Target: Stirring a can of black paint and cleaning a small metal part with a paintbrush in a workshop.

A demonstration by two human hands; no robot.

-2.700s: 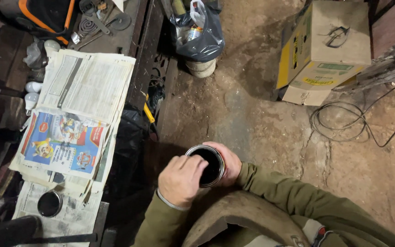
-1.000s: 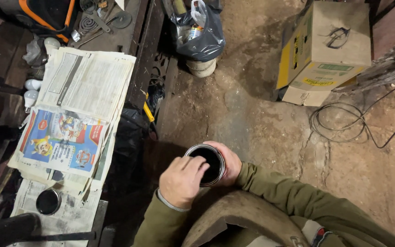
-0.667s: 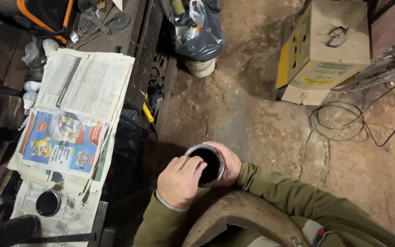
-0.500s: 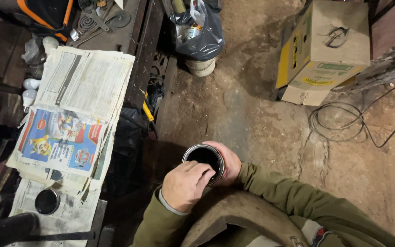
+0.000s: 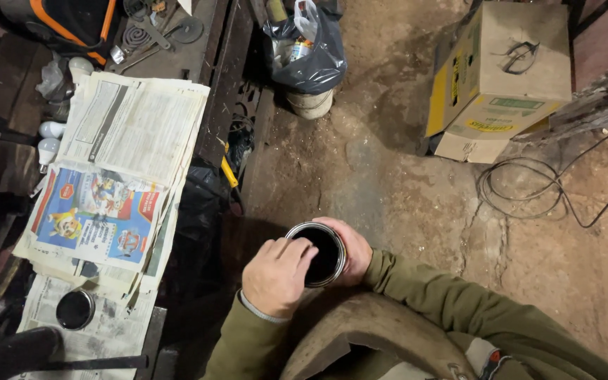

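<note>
The right hand (image 5: 352, 248) grips the open tin (image 5: 317, 254) while the left hand (image 5: 276, 276), fingers curled, rests on its rim.

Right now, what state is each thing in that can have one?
Tin can: open, dark inside, held up.
Right hand: wrapped around the can.
Left hand: fingers on the can's rim.
Round lid: lying on newspaper.
Cardboard box: closed.
Black bag: open.

Two hands, the left hand (image 5: 276, 278) and right hand (image 5: 350, 248), around one open tin (image 5: 316, 254), one round dark lid (image 5: 75, 309) left of the tin, one cardboard box (image 5: 501, 77), two white bulbs (image 5: 49, 139), one black bag (image 5: 307, 49)
</note>
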